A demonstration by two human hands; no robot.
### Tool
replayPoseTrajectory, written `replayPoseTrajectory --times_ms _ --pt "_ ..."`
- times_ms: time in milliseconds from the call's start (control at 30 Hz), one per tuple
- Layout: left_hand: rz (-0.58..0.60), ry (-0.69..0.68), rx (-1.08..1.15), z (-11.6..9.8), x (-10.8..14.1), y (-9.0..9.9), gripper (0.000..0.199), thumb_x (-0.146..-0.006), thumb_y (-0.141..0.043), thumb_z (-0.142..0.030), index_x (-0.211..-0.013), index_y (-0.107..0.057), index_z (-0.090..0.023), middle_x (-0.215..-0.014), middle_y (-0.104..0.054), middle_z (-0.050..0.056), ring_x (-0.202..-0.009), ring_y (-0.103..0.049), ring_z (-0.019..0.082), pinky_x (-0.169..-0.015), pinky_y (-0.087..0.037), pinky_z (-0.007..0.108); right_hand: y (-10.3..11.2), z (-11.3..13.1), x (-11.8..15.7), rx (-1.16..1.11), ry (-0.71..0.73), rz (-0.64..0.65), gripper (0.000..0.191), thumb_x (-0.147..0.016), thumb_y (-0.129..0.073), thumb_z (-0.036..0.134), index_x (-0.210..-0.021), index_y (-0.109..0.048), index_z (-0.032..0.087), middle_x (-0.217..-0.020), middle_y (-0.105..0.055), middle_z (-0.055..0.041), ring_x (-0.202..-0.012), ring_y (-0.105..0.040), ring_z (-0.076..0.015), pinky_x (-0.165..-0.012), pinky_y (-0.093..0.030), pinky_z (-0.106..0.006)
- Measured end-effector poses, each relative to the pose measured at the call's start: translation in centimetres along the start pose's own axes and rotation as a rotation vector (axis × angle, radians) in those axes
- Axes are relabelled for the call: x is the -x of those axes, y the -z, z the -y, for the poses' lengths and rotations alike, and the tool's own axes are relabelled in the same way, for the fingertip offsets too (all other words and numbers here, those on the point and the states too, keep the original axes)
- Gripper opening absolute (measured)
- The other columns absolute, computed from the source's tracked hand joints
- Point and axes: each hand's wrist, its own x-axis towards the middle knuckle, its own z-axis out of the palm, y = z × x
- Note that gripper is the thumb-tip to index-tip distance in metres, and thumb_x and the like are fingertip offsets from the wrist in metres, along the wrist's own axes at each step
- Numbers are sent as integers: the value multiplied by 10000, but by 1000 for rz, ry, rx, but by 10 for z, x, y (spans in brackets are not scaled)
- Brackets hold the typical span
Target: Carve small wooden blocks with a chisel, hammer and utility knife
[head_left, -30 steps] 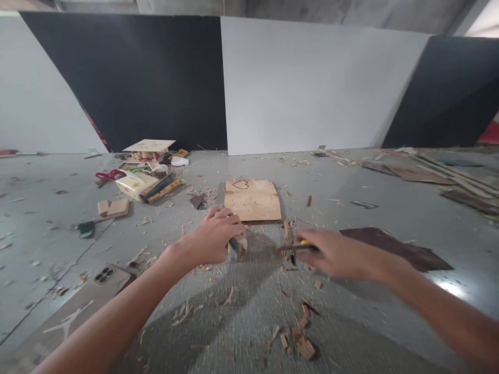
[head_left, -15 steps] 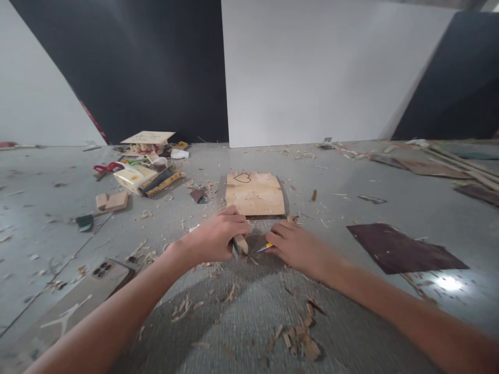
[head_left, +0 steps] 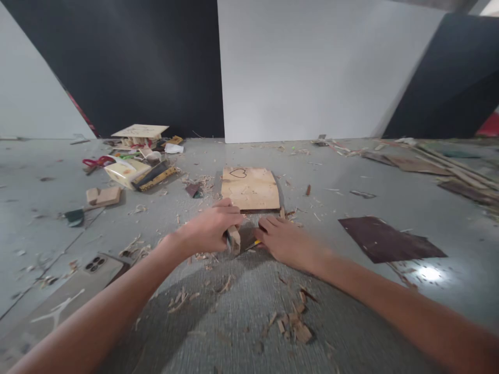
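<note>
My left hand (head_left: 216, 226) is closed around a small wooden block (head_left: 234, 240), whose pale end pokes out below the fingers. A thin grey strip lies along the block's left side; I cannot make out what it is. Close by on the right, my right hand (head_left: 283, 239) grips a yellow-handled craft knife (head_left: 256, 243), mostly hidden under the fingers. Its thin blade points left and slightly down, with the tip close to the block; whether they touch I cannot tell. Just beyond both hands lies a wooden board (head_left: 251, 189) with a heart drawn on it.
Wood shavings (head_left: 300, 324) litter the grey floor. A phone (head_left: 95, 272) lies beside my left forearm, a notched wood piece (head_left: 103, 196) farther off. Red-handled scissors (head_left: 93, 162) and a yellow box (head_left: 127, 173) sit at back left. Dark sandpaper (head_left: 385, 239) lies right.
My right hand has shifted left with the craft knife, bringing the blade nearer the wooden block. The block has turned slightly in my left hand. The whole view has shifted a little.
</note>
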Motion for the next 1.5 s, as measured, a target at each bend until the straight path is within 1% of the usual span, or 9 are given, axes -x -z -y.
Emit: replayPoseTrajectory --times_ms 233,333,567,733,900,1033,1233,1367,1500 --pt "8 8 -12 1 2 0 218 -566 -473 -27 -658 -364 -192 -679 -482 8 -695 -441 169 -679 -354 299 -7 -2 8 -17 -51 -62 112 -912 -513 257 -942 -580 172 -954 -566 -84 -909 -508 -240 -790 -394 -369" --pt "12 6 -16 3 3 -2 227 -549 -471 -18 -658 -372 -191 -686 -490 13 -712 -440 175 -678 -351 301 -9 -2 8 -12 -73 -78 94 -904 -514 236 -931 -573 168 -946 -556 -85 -898 -500 -246 -780 -394 -368" --pt "-8 1 -15 3 4 -5 244 -507 -461 -23 -647 -356 -193 -668 -472 6 -684 -425 169 -678 -349 305 -1 2 4 30 -126 -41 84 -896 -508 213 -932 -565 164 -912 -556 -89 -866 -503 -246 -711 -381 -351" --pt "-24 6 10 4 2 -7 247 -491 -442 -24 -632 -333 -196 -648 -449 2 -646 -413 161 -676 -350 313 5 8 5 30 -123 -20 101 -893 -499 177 -958 -573 155 -924 -570 -109 -884 -516 -249 -678 -373 -338" --pt "-38 -5 32 6 2 -10 245 -500 -439 -22 -650 -353 -196 -647 -445 0 -624 -400 156 -667 -344 318 1 13 2 57 -88 2 164 -880 -509 141 -1022 -589 160 -921 -585 -109 -870 -529 -247 -702 -377 -346" --pt "-35 4 25 6 4 -8 251 -492 -438 -19 -650 -356 -196 -646 -441 0 -623 -391 156 -653 -336 315 0 10 4 24 -39 0 163 -893 -523 204 -1021 -600 141 -934 -596 -113 -880 -536 -247 -737 -394 -357" --pt "-17 14 25 5 7 -3 250 -502 -443 -16 -653 -355 -195 -661 -461 3 -677 -414 167 -662 -349 309 12 -8 16 -196 -21 26 166 -857 -517 83 -952 -617 174 -930 -614 -77 -881 -571 -194 -737 -429 -303" --pt "-4 16 35 8 9 -2 234 -538 -460 -9 -676 -408 -191 -722 -509 23 -757 -459 189 -703 -378 323 10 -16 22 -213 20 -8 200 -947 -447 248 -1047 -619 228 -863 -630 -49 -767 -588 -180 -663 -426 -299" --pt "-34 6 69 10 11 0 263 -568 -488 25 -737 -482 -177 -1012 -558 83 -1024 -467 248 -831 -403 359 -2 -16 24 -190 42 -73 240 -968 -401 315 -1061 -591 203 -879 -620 -61 -798 -587 -189 -659 -433 -297"
